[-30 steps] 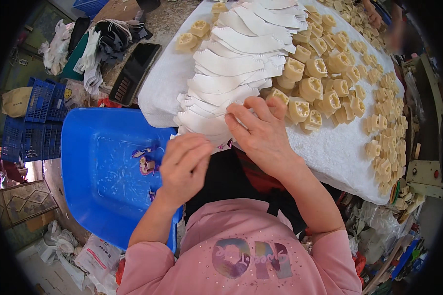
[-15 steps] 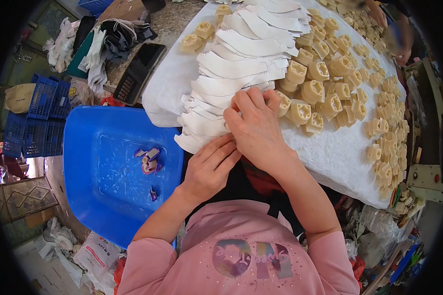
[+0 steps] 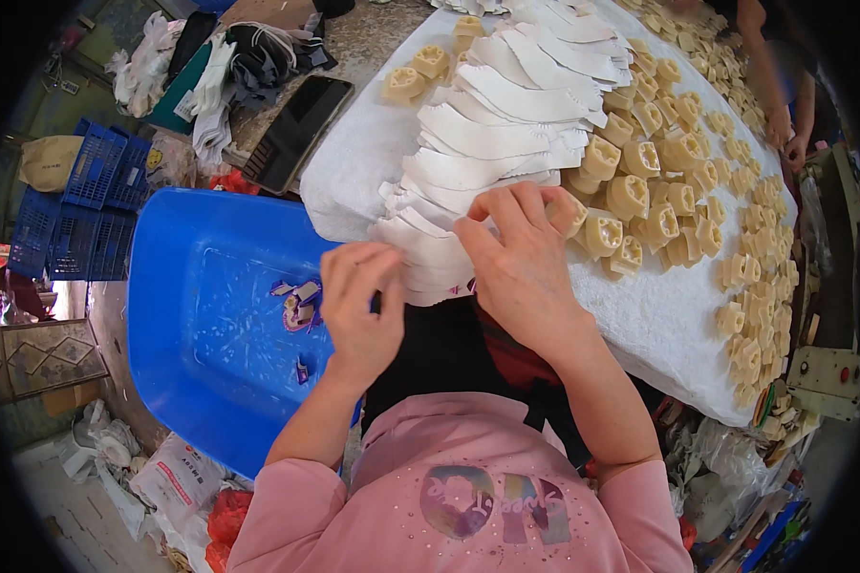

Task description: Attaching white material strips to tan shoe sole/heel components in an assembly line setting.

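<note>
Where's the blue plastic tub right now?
In the head view, the blue plastic tub is on the person's left, beside the left hand, just below the black phone in the picture; small purple pieces lie inside.

A cluttered workshop, a cloth-covered table strewn with cream hollow parts toward its right edge, white curved strips overlapped toward its left, a blue tub placed by its near-left corner, plastic crates stacked beyond.

Both bare forearms are slanting inward; the left hand is holding its fingers loosely curled, the right hand is arching with bent fingers.
</note>
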`<state>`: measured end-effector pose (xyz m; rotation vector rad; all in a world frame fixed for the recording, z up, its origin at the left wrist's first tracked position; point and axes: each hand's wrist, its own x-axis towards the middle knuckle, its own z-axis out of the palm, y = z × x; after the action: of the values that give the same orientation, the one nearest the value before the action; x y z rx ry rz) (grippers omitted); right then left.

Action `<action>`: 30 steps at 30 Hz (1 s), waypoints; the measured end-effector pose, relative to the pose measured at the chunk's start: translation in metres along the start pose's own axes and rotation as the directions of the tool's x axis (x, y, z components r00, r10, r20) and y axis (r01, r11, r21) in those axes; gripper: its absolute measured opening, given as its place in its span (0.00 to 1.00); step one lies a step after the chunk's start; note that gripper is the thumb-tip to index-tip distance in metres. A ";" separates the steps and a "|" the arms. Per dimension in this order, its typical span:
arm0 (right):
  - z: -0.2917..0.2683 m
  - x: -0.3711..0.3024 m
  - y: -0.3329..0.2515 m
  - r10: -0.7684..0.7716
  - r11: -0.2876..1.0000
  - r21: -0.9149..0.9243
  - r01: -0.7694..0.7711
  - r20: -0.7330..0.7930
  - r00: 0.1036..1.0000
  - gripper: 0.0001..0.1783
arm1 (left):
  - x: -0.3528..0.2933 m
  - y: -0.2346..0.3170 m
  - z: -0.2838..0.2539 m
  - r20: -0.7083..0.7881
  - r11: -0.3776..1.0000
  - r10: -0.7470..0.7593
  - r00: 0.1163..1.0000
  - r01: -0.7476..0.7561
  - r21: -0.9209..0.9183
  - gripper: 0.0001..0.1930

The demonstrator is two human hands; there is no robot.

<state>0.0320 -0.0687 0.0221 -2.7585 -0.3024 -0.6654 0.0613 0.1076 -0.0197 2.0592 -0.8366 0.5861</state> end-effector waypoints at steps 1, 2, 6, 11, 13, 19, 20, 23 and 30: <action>0.002 0.003 -0.003 -0.004 0.999 0.048 0.005 -0.019 1.000 0.04 | 0.000 -0.001 -0.003 -0.016 0.990 -0.137 0.990 0.136 -0.033 0.12; 0.007 0.007 -0.006 -0.007 0.999 0.051 0.008 -0.019 1.000 0.04 | 0.000 -0.002 -0.005 -0.029 0.961 -0.272 0.962 0.269 -0.068 0.12; 0.030 0.024 -0.016 -0.020 0.997 0.075 0.017 0.037 0.999 0.10 | -0.001 -0.005 -0.001 0.012 0.921 -0.386 0.922 0.386 -0.043 0.17; 0.036 0.030 -0.024 -0.027 0.989 0.149 0.017 0.066 0.997 0.07 | 0.003 -0.001 -0.001 0.050 0.897 -0.429 0.902 0.432 -0.092 0.23; 0.033 0.027 -0.021 -0.077 0.972 0.224 0.074 0.003 0.997 0.07 | 0.006 -0.001 -0.001 0.065 0.888 -0.438 0.896 0.443 -0.125 0.25; 0.022 0.008 -0.004 -0.191 0.957 0.216 0.193 -0.034 0.981 0.09 | 0.013 -0.012 -0.007 0.206 0.983 -0.186 0.961 0.180 0.048 0.27; 0.019 0.003 -0.001 -0.189 0.958 0.213 0.192 -0.033 0.981 0.09 | 0.015 -0.012 -0.009 0.233 0.986 -0.153 0.960 0.132 0.101 0.26; 0.007 -0.014 0.009 -0.054 0.936 0.345 0.065 -0.042 0.998 0.10 | 0.017 -0.011 -0.012 0.277 0.979 -0.110 0.955 0.055 0.198 0.25; -0.041 -0.047 0.031 0.403 0.606 0.793 0.061 -0.372 0.836 0.10 | 0.017 -0.010 -0.010 0.279 0.962 -0.087 0.956 0.007 0.274 0.22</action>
<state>-0.0176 -0.1177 0.0278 -1.6410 -0.1285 -0.9188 0.0787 0.1142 -0.0077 2.4508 -0.9103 0.3931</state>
